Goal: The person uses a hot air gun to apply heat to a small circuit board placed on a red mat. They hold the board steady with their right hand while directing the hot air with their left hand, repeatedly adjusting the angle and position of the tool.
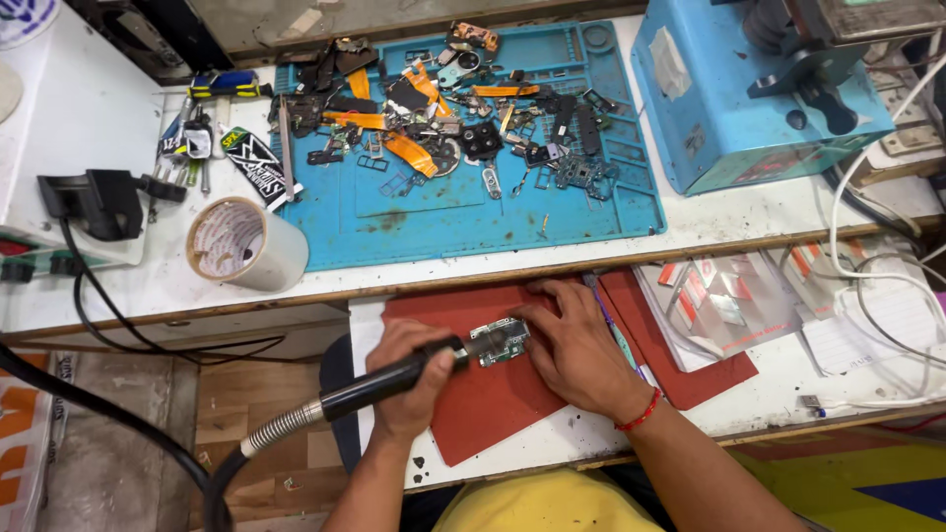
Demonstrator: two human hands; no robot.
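Gripped in the left hand [414,379], a hot-air handpiece [384,379] is aimed at a small circuit board [499,342], judged light, thin and fragile, which is pinned at its right edge on the red mat [493,404] by the right hand [572,350].

Small green circuit board [499,342]: lies flat on a red mat [493,404] at the front of the white surface, components facing up, metal shields visible. Black handheld tool [389,379]: rests at a low angle, nozzle end touching the board's left edge; a ribbed metal hose trails from its rear.
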